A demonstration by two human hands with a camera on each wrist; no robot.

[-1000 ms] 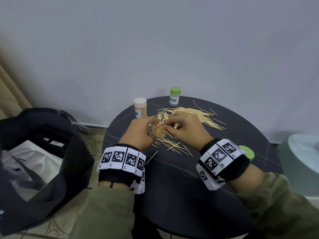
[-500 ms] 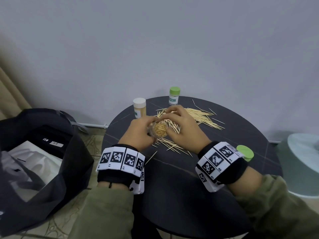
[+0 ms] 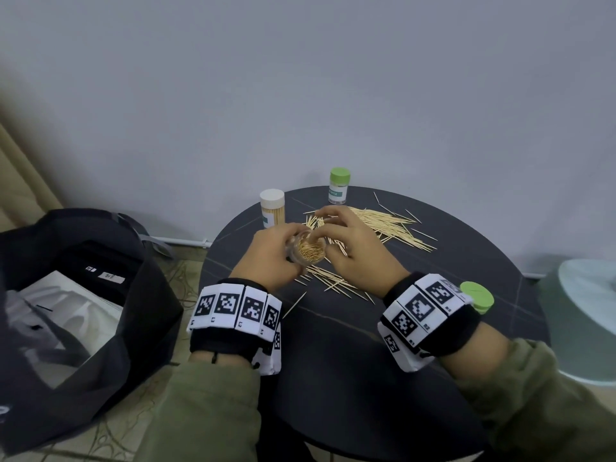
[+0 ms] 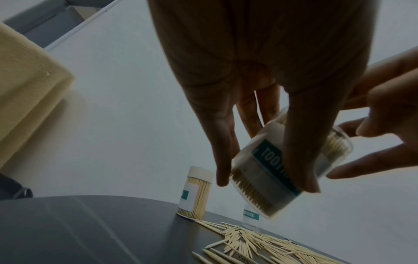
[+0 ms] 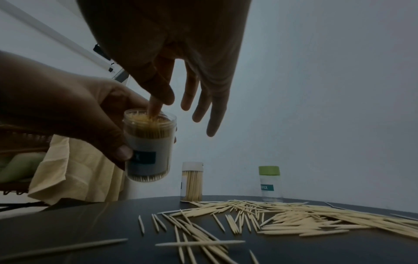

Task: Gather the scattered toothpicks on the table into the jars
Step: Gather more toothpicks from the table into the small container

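Pale wooden toothpicks (image 5: pixel 149 118) are standing packed on end inside the open clear jar (image 3: pixel 307 251), which the left hand (image 3: pixel 271 253) is holding up off the round dark table (image 3: pixel 333 361), its fingers and thumb wrapping the labelled wall. From the head view the jar's mouth is tilting toward the person. The right hand (image 3: pixel 358 253) is sitting just to the right of the jar: in the right wrist view one fingertip (image 5: pixel 156 107) is pressing down among the toothpick tips at the mouth, while the other fingers are spreading loose and straight, gripping nothing.

Beyond the held jar and to its right, the scattered toothpicks (image 3: pixel 386 226) are lying flat in a loose heap, most with their long axes running roughly left to right and fanning away from the jar; a thinner scatter (image 3: pixel 330 280) is lying just under and nearer than the jar. The right hand is the nearer one to both, and I judge it is the one that will be reaching for the next pinch, with the picks needing to be turned upright to match the jar's axis. The jar is looking nearly full, so room may be running short.

Behind the held jar to the left, a white-capped jar (image 3: pixel 272 208) is standing full; behind it to the right, a green-capped jar (image 3: pixel 339 186) is standing closed. A loose green lid (image 3: pixel 477 296) is lying well to the right, beside the right wrist.
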